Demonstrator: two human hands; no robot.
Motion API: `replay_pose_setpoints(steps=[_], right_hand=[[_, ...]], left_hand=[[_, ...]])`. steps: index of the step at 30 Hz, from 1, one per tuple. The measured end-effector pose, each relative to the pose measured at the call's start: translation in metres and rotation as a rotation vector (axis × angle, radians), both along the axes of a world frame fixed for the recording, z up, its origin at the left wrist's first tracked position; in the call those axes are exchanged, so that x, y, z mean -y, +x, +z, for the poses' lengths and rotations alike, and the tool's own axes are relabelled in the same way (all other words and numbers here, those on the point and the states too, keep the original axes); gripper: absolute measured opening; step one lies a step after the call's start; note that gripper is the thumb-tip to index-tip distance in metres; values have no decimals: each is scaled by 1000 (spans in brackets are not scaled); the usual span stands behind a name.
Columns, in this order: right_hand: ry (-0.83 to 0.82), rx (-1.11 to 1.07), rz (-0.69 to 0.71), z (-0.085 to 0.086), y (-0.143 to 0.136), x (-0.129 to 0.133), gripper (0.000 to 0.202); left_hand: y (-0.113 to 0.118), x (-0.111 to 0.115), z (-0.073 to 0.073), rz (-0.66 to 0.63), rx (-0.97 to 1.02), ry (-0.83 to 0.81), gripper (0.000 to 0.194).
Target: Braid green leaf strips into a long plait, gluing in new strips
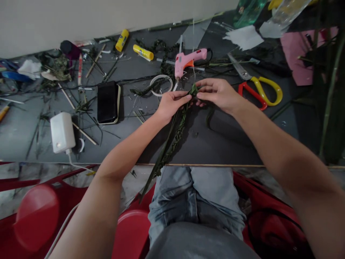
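Note:
A long braided strip of dark green leaves [179,133] hangs from my two hands down past the table's front edge. My left hand [172,103] pinches its upper end from the left, thumb and fingers closed on it. From the right, my right hand [214,92] grips the folded green tip, its fingers closed and almost touching my left hand. A loose flat leaf runs down beside the braid. Just behind my hands lies a pink glue gun [185,62], its nozzle pointing toward them. A white tape ring [161,85] is left of the glue gun.
Scissors with red and yellow handles [260,90] lie right of my right hand. At left are a black phone [107,103] and a white power adapter [62,132]. Yellow glue sticks [143,52] lie at the back. Leaf scraps and thin sticks litter the dark table [229,144].

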State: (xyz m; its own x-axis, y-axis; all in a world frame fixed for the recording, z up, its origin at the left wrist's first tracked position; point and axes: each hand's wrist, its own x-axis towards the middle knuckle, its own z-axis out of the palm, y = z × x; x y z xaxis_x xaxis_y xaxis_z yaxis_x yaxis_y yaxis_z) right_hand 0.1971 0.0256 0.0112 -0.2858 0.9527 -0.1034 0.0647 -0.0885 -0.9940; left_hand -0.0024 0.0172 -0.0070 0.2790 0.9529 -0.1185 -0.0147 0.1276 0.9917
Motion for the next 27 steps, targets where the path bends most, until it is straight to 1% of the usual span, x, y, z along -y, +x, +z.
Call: replay_pose_setpoints(steps=[3,4,7,9,10,12,13,14,16,18,22,25,27], right_hand=[[-91,-1,32,10,-1,4,8],[-108,-4,41,15,0,6,5],[-141,-37,133,29,3,11,13],[-140,-51,207,33,5,13,22],[-129,-46,222,34,5,14,24],[-87,-22,184,32,2,15,24],[-62,-9,139,29,-1,15,23],[-39,4,89,27,-4,16,21],[-2,21,2,22,-11,18,21],[10,33,-37,19,-17,21,21],[-27,57,-24,19,-22,26,21],[-50,62,0,21,-20,25,23],[-74,45,18,20,-18,23,24]], left_hand=[[1,2,5,23,59,-34,22],[2,3,8,22,77,-48,20],[6,7,20,-14,135,-108,8],[8,10,27,-39,175,-160,19],[8,11,29,-44,184,-179,22],[8,11,27,-31,178,-175,15],[7,10,24,-17,165,-150,9],[6,9,21,-1,151,-118,7],[3,5,13,23,111,-41,15],[0,1,7,33,49,34,22],[0,-2,3,23,-34,164,24],[3,2,4,29,-49,189,21],[7,6,4,59,-49,179,18]])
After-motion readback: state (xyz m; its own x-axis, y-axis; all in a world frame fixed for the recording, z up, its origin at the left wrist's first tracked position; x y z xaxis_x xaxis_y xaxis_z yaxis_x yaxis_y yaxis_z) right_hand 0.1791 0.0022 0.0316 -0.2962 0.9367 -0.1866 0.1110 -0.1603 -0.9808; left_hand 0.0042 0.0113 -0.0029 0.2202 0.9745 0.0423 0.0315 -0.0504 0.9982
